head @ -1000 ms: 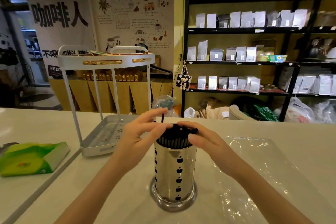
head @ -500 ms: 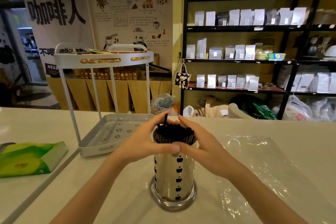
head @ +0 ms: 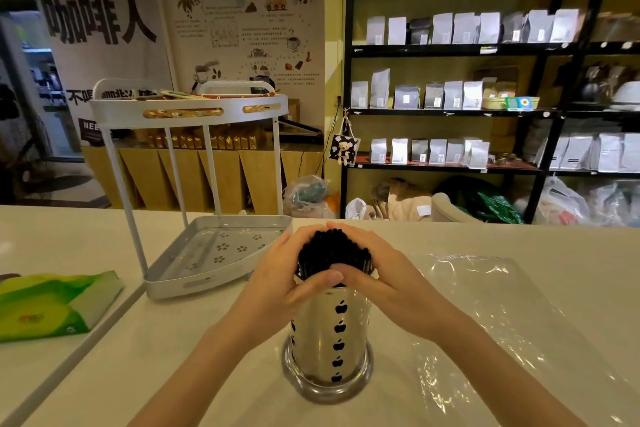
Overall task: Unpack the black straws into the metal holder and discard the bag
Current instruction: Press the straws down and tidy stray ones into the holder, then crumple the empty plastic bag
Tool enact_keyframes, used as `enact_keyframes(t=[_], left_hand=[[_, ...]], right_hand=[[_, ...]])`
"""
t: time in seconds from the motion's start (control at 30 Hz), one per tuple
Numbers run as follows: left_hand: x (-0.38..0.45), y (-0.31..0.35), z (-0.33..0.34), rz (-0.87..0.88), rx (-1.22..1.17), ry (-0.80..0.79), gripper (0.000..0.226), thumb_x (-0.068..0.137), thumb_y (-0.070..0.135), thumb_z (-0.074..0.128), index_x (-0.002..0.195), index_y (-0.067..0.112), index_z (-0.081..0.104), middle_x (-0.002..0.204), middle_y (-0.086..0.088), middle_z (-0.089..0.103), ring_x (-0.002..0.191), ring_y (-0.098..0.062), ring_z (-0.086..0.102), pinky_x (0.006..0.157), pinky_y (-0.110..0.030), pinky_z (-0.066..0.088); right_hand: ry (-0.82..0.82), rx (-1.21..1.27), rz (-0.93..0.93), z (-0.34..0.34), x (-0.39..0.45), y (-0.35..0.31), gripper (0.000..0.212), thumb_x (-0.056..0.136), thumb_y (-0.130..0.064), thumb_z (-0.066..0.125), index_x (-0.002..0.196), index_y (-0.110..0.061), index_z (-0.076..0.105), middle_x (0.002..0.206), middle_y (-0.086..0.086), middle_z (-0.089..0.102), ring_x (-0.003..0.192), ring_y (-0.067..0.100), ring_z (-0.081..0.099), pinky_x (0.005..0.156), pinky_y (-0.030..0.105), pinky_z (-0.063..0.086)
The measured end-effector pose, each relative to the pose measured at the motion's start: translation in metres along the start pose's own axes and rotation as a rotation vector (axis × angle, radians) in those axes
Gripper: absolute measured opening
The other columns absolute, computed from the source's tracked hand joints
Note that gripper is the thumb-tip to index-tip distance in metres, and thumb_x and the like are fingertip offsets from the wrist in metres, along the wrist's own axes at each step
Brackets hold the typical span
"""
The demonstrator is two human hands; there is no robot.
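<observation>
A shiny metal holder (head: 329, 340) with black apple-shaped cut-outs stands upright on the white counter in front of me. A dense bundle of black straws (head: 330, 248) fills it, their tops sticking out above the rim. My left hand (head: 280, 288) wraps the bundle from the left and my right hand (head: 388, 284) from the right, thumbs meeting in front and fingertips nearly touching behind. The clear plastic bag (head: 502, 315) lies flat and open on the counter to the right of the holder.
A white two-tier metal rack (head: 211, 253) stands on the counter behind and left of the holder. A green tissue pack (head: 52, 305) lies at the far left. Dark shelves with grey pouches (head: 450, 94) fill the back right beyond the counter edge.
One straw that stood up above the bundle is now level with the rest. Both hands have closed in around the straw tops, cupping them from both sides.
</observation>
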State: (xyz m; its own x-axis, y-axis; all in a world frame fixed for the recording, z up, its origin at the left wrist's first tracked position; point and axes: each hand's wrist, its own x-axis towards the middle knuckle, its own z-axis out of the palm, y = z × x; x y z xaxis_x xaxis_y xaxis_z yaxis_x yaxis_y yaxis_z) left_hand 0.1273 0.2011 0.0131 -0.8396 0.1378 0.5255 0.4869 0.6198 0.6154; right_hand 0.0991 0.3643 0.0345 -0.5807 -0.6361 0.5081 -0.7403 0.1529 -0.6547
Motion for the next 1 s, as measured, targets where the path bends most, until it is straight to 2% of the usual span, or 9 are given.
enact_keyframes(t=[0.07,0.13,0.2,0.37,0.5,0.63,0.73,0.83,1.0], left_hand=[[-0.003,0.0,-0.002,-0.021,0.031,-0.015,0.045,0.064,0.075,0.047,0.105,0.06,0.039,0.105,0.023,0.059,0.102,-0.003,0.052,0.087,-0.03,0.048],[-0.004,0.004,-0.004,-0.046,0.094,-0.023,0.052,0.059,0.079,0.047,0.106,0.061,0.036,0.104,0.035,0.054,0.104,0.003,0.048,0.095,-0.037,0.045],[-0.003,0.013,-0.003,-0.028,0.188,0.027,0.064,0.057,0.079,0.047,0.115,0.057,0.029,0.108,0.04,0.048,0.108,0.01,0.042,0.104,-0.041,0.038],[0.008,0.046,0.019,0.346,0.361,0.369,0.053,0.086,0.048,0.04,0.123,0.012,0.048,0.125,0.004,0.048,0.124,-0.012,0.04,0.106,-0.039,0.035],[0.016,0.066,0.065,0.585,0.262,0.324,0.034,0.085,0.024,0.049,0.113,0.007,0.059,0.121,-0.001,0.056,0.119,-0.012,0.047,0.104,-0.026,0.036],[0.024,0.056,0.123,0.344,0.063,0.042,0.037,0.087,0.031,0.045,0.119,0.014,0.055,0.124,0.0,0.058,0.114,-0.005,0.048,0.097,-0.025,0.041],[0.026,0.032,0.165,0.111,0.088,-0.118,0.045,0.089,0.035,0.044,0.13,0.017,0.042,0.137,0.002,0.043,0.124,-0.007,0.038,0.103,-0.017,0.028],[0.021,0.011,0.191,-0.03,0.218,-0.231,0.053,0.09,0.034,0.043,0.137,0.016,0.027,0.148,-0.004,0.025,0.136,-0.017,0.021,0.107,-0.02,0.015],[0.009,-0.009,0.209,-0.224,0.452,-0.351,0.066,0.089,0.047,0.037,0.141,0.013,0.012,0.152,-0.021,0.001,0.141,-0.033,-0.003,0.113,-0.038,0.004]], right_hand=[[-0.039,-0.002,0.045,-0.002,-0.003,0.005,0.036,0.088,-0.029,0.055,0.101,-0.059,0.041,0.113,-0.028,0.055,0.109,-0.008,0.046,0.095,0.012,0.037],[-0.071,-0.034,0.129,-0.005,-0.007,0.01,0.044,0.084,-0.036,0.058,0.106,-0.063,0.03,0.12,-0.036,0.04,0.124,-0.005,0.034,0.107,0.021,0.03],[-0.065,-0.044,0.162,-0.009,-0.011,0.012,0.049,0.075,-0.048,0.058,0.113,-0.06,0.028,0.121,-0.04,0.032,0.125,-0.009,0.031,0.105,0.017,0.028],[0.041,-0.086,0.205,-0.03,-0.028,0.022,0.067,0.071,-0.052,0.06,0.132,-0.042,0.035,0.137,-0.024,0.039,0.125,-0.01,0.034,0.098,0.012,0.028],[0.187,-0.124,0.247,-0.059,-0.052,0.037,0.056,0.078,-0.052,0.058,0.13,-0.037,0.041,0.133,-0.018,0.05,0.121,-0.003,0.044,0.1,0.019,0.035],[0.337,-0.161,0.369,-0.086,-0.088,0.064,0.038,0.087,-0.03,0.057,0.124,-0.032,0.047,0.118,-0.017,0.058,0.112,-0.001,0.052,0.099,0.025,0.039],[0.47,-0.181,0.507,-0.101,-0.122,0.091,0.034,0.087,-0.019,0.059,0.12,-0.025,0.052,0.114,-0.003,0.063,0.108,0.01,0.057,0.094,0.027,0.043],[0.483,-0.311,0.675,-0.112,-0.153,0.123,0.04,0.087,-0.02,0.059,0.125,-0.018,0.049,0.12,0.004,0.061,0.111,0.019,0.055,0.082,0.025,0.04],[0.383,-0.672,1.014,-0.121,-0.186,0.162,0.044,0.088,-0.039,0.051,0.114,-0.004,0.052,0.124,0.013,0.054,0.122,0.031,0.042,0.09,0.036,0.036]])
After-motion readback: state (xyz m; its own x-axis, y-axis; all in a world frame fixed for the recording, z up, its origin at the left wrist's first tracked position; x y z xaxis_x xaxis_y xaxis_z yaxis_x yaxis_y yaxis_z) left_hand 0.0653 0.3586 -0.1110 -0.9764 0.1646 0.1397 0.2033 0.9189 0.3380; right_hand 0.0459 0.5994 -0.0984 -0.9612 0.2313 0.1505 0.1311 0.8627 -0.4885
